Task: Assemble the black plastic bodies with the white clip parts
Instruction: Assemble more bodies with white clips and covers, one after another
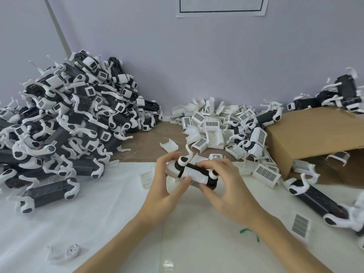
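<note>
Above the white sheet I hold one black plastic body [199,168] with white legs, and a white clip part [194,178] sits against its middle. My left hand [167,186] grips its left end, thumb under the clip. My right hand [222,186] grips the right end, fingers curled over the top. A heap of loose white clip parts [208,123] lies behind on the brown table. A large pile of black bodies with white parts [65,119] fills the left side.
A cardboard box [315,134] lies on its side at the right, with more bodies on top [342,95]. One black body [317,200] lies at the right on the white sheet [98,213]. A small white part [67,252] lies near the front left. A wall stands behind.
</note>
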